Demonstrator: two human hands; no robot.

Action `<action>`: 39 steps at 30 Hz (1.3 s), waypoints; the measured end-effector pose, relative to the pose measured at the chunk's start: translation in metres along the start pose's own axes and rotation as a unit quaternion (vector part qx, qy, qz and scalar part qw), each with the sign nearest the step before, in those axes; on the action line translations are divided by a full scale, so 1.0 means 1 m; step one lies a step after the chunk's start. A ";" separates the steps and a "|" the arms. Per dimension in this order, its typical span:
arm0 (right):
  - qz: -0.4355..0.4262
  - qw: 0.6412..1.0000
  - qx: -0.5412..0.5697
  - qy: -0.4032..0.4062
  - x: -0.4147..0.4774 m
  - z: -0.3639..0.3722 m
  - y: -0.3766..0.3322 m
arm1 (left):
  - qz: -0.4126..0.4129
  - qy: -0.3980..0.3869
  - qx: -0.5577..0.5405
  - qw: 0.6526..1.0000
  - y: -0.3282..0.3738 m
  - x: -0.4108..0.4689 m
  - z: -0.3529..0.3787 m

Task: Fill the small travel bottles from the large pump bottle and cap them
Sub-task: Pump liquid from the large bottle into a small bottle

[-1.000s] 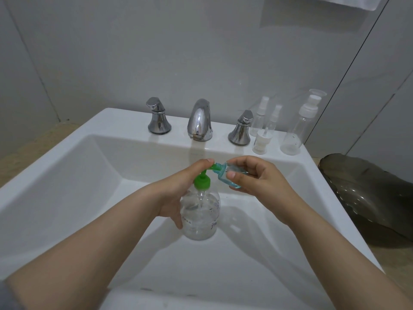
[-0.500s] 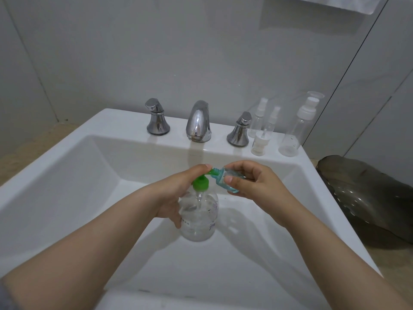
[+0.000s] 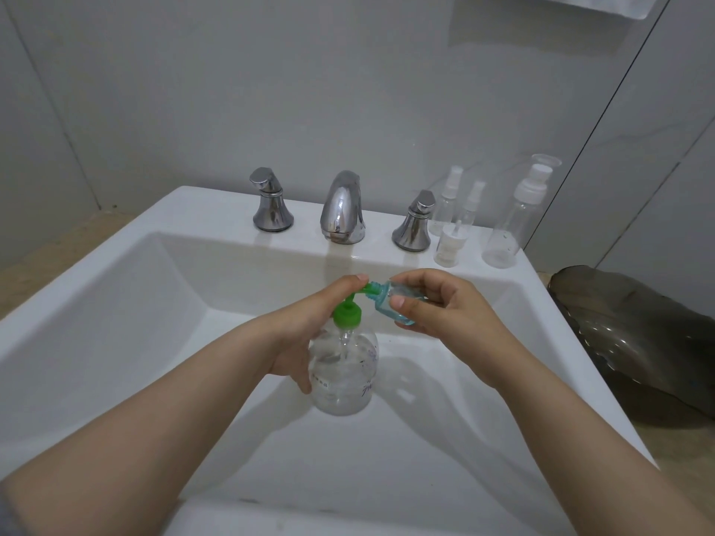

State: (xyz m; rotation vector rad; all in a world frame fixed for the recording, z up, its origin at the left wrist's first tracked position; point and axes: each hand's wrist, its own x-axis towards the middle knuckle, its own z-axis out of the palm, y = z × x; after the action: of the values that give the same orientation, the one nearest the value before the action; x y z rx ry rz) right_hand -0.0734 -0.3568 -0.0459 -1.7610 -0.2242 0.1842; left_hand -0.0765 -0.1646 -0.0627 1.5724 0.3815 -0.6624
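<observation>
Bare forearms, grey sleeve edge (image 3: 7, 512)

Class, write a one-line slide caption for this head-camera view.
Over a white sink, the left hand presses the green-topped pump bottle while the right hand holds a small blue bottle at its nozzle.

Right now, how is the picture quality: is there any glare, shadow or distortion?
Head view: soft, dim, even light; bright glare on the chrome faucet; faint arm shadows on the sink basin; wide-angle lens bends the sink edges; the pump bottle and both hands, left hand and right hand, look sharp.
</observation>
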 end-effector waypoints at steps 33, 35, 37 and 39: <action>0.004 1.000 0.001 -0.003 0.001 0.000 0.001 | 0.022 -0.004 -0.008 1.000 -0.002 0.004 -0.001; 0.006 1.000 -0.004 -0.005 0.001 0.000 0.002 | 0.032 0.002 -0.011 0.999 -0.003 0.006 -0.002; 0.011 1.000 -0.012 -0.008 0.001 0.001 0.003 | 0.040 0.004 -0.008 0.999 -0.003 0.006 -0.004; 0.017 1.000 -0.017 -0.010 0.000 0.001 0.003 | 0.039 0.005 -0.008 0.999 -0.005 0.006 -0.004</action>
State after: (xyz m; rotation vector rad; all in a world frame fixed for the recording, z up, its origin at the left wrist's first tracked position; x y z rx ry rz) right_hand -0.0732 -0.3566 -0.0492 -1.7973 -0.2131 0.2247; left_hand -0.0738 -0.1606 -0.0701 1.5672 0.3304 -0.5899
